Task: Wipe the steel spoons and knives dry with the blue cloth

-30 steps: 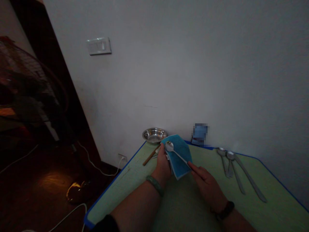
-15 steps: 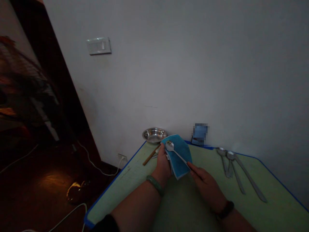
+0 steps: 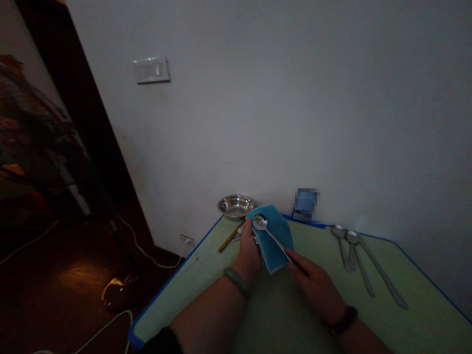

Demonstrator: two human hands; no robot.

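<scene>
A blue cloth (image 3: 277,230) with a pale edge lies over my left hand (image 3: 250,250), which grips it from beneath at its left side. My right hand (image 3: 312,279) is closed round the handle of a shiny metal spoon (image 3: 260,222). The spoon's bowl rests on or just over the cloth, close to my left thumb, and its handle slants down to the right. Most of my left fingers are hidden under the cloth. Both hands are above the pale green table (image 3: 206,275).
A steel bowl (image 3: 236,206) stands at the table's back left corner, with brown chopsticks (image 3: 229,240) near it. Several metal ladles and spoons (image 3: 363,268) lie at the right. A pixelated screen (image 3: 305,205) leans on the wall. A fan stand (image 3: 79,196) is at the left.
The spoon has shifted very slightly on the cloth, and my right hand with it. My left hand and the cloth stay where they were.
</scene>
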